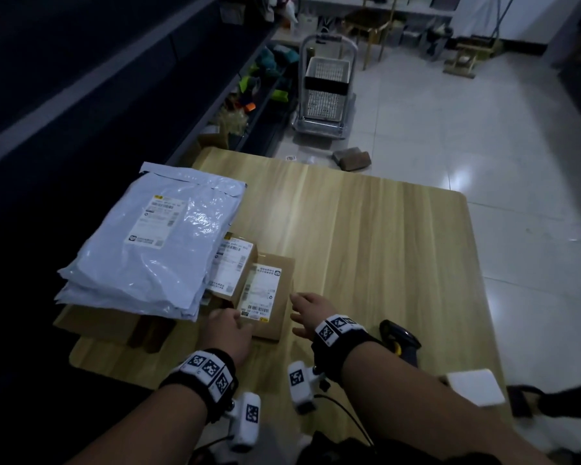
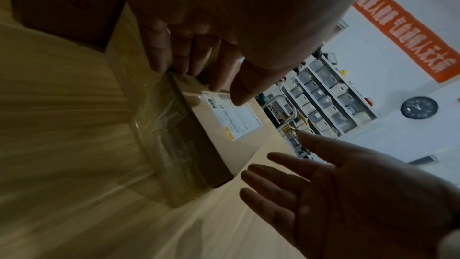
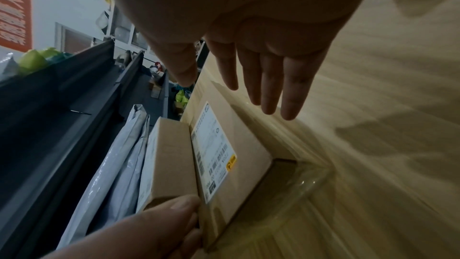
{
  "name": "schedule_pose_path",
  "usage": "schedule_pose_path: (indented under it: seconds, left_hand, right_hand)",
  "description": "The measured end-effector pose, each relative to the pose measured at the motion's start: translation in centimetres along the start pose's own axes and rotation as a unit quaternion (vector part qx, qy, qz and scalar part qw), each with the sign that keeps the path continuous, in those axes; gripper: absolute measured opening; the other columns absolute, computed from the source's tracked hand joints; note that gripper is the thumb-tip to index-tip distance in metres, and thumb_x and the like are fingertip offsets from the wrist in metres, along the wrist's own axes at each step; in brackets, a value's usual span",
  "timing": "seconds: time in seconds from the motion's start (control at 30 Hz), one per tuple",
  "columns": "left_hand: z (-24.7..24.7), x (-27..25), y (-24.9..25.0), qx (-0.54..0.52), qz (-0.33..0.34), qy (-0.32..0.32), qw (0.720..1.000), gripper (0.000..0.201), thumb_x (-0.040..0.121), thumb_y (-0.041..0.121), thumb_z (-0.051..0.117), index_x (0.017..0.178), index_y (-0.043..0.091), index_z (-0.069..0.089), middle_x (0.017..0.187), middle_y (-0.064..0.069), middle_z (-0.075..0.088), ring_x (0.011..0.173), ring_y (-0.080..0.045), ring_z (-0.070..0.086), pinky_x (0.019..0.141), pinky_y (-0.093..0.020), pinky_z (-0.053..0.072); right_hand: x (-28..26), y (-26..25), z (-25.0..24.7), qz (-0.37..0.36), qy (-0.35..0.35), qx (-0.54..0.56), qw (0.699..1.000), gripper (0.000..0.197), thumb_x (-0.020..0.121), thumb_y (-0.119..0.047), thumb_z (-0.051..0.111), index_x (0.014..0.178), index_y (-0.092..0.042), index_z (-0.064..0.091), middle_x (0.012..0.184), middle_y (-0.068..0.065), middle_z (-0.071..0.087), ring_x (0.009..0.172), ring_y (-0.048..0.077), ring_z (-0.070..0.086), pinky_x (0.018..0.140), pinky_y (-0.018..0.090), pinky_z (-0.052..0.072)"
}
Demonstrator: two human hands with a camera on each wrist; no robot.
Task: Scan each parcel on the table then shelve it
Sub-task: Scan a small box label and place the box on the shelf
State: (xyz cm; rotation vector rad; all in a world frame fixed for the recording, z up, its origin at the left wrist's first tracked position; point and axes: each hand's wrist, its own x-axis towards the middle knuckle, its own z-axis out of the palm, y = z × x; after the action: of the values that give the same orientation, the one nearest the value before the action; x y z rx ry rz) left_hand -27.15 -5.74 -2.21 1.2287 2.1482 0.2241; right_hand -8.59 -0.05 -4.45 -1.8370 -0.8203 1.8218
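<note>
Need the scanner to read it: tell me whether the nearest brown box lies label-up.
Label-up: the brown box lies flat on the table, white label facing upward.

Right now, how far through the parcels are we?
Nothing visibly done: the mailer stack, a second box and flat cartons under the stack remain on the table. In hand: the left hand grips the small box; the right hand reaches in, open. The scanner lies unused. Scanning and shelving remain.
</note>
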Motion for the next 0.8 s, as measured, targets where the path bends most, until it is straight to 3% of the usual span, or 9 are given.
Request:
schedule_pose_path:
  seconds: [0.13, 0.23, 0.37, 0.47, 0.6, 0.67, 0.73, 0.8]
  left_hand:
    - [0.5, -0.5, 0.3, -0.013, 0.015, -0.011, 1.0, 0.046, 0.092, 0.033, 0.071, 0.134, 0.014, 0.064, 0.14, -0.005, 0.053, 0.115, -0.021, 0.063, 0.102, -0.032, 0.051]
    - [1.3, -1.2, 0.8, -0.024, 0.03, -0.015, 0.999, 0.042, 0.09, 0.03, 0.074, 0.128, 0.011, 0.067, 0.137, -0.002, 0.054, 0.11, -0.017, 0.066, 0.098, -0.03, 0.054]
    - [2.9, -2.1, 1.9, -0.047, 0.042, -0.033, 0.997, 0.035, 0.088, 0.027, 0.077, 0.119, 0.013, 0.069, 0.132, -0.001, 0.057, 0.104, -0.014, 0.066, 0.093, -0.03, 0.056]
    - [4.4, -3.0, 3.2, -0.051, 0.053, -0.039, 0.997, 0.036, 0.089, 0.027, 0.075, 0.123, 0.015, 0.068, 0.132, 0.001, 0.057, 0.098, -0.011, 0.061, 0.087, -0.025, 0.053]
    - [6.2, -4.0, 4.9, -0.056, 0.055, -0.056, 0.995, 0.039, 0.089, 0.027, 0.075, 0.126, 0.02, 0.065, 0.129, 0.002, 0.059, 0.102, -0.013, 0.062, 0.092, -0.031, 0.054]
    - [7.1, -4.4, 5.8, -0.069, 0.051, -0.061, 0.994, 0.04, 0.089, 0.028, 0.075, 0.126, 0.022, 0.062, 0.126, 0.001, 0.064, 0.101, -0.014, 0.063, 0.088, -0.032, 0.054]
    - [7.9, -4.6, 6.7, -0.087, 0.04, -0.06, 0.994, 0.047, 0.089, 0.027, 0.075, 0.132, 0.02, 0.059, 0.125, 0.001, 0.067, 0.098, -0.015, 0.063, 0.084, -0.03, 0.052]
    - [8.5, -4.5, 7.1, -0.085, 0.032, -0.067, 0.994, 0.055, 0.09, 0.025, 0.075, 0.141, 0.017, 0.055, 0.126, -0.002, 0.069, 0.093, -0.016, 0.061, 0.081, -0.029, 0.05]
  right_hand:
    - [0.6, 0.7, 0.1, 0.007, -0.015, 0.019, 1.0, 0.022, 0.101, -0.042, 0.066, 0.109, -0.022, 0.071, 0.114, 0.002, 0.074, 0.114, 0.026, 0.068, 0.1, 0.054, 0.059]
    - [0.4, 1.0, -0.9, 0.007, -0.007, 0.034, 0.999, 0.016, 0.104, -0.035, 0.065, 0.09, -0.026, 0.067, 0.107, 0.003, 0.074, 0.105, 0.025, 0.069, 0.097, 0.052, 0.06]
    - [0.0, 1.9, -3.8, 0.009, 0.005, 0.037, 0.999, 0.014, 0.102, -0.034, 0.068, 0.092, -0.024, 0.071, 0.111, 0.007, 0.077, 0.108, 0.027, 0.071, 0.091, 0.05, 0.062]
    - [-0.5, 2.6, -6.5, 0.01, 0.015, 0.045, 0.999, 0.013, 0.103, -0.033, 0.066, 0.098, -0.022, 0.071, 0.111, 0.007, 0.077, 0.108, 0.026, 0.071, 0.086, 0.047, 0.062]
    - [-1.4, 3.5, -10.1, 0.015, 0.035, 0.063, 0.997, 0.016, 0.105, -0.027, 0.064, 0.109, -0.015, 0.074, 0.107, 0.01, 0.078, 0.105, 0.028, 0.073, 0.092, 0.05, 0.063]
    - [-2.0, 3.9, -11.8, 0.02, 0.041, 0.073, 0.996, 0.021, 0.103, -0.026, 0.066, 0.115, -0.011, 0.076, 0.108, 0.013, 0.08, 0.106, 0.031, 0.076, 0.093, 0.054, 0.063]
    - [-2.5, 4.3, -13.2, 0.023, 0.037, 0.085, 0.995, 0.021, 0.103, -0.024, 0.066, 0.112, -0.008, 0.076, 0.11, 0.019, 0.079, 0.108, 0.034, 0.076, 0.095, 0.056, 0.062]
    - [-3.0, 4.5, -14.3, 0.021, 0.039, 0.09, 0.995, 0.016, 0.105, -0.022, 0.064, 0.103, -0.01, 0.073, 0.109, 0.018, 0.078, 0.105, 0.033, 0.075, 0.09, 0.051, 0.065]
